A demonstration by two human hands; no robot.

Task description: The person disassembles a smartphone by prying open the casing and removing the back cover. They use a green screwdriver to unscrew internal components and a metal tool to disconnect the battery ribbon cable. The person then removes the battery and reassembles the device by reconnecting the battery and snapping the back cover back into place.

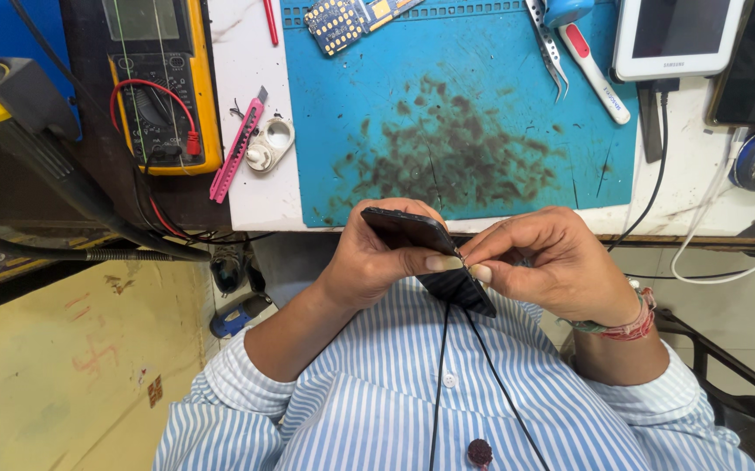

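My left hand [369, 262] grips a black smartphone [412, 234], held tilted just below the front edge of the blue work mat [482, 87]. The thumb presses on the phone's side edge. My right hand [552, 262] pinches a small metal piece [459, 256] against that same edge, fingertips touching the left thumb. The lower part of the phone runs down between both hands over my striped shirt. Two thin black cords hang down from under the phone.
A stained blue mat covers the white bench. On it lie a circuit board [347, 17], tweezers [550, 44] and a white and red tool [595, 70]. A yellow multimeter [164, 87] and a pink tool [238, 148] sit left; a white tablet [678, 35] right.
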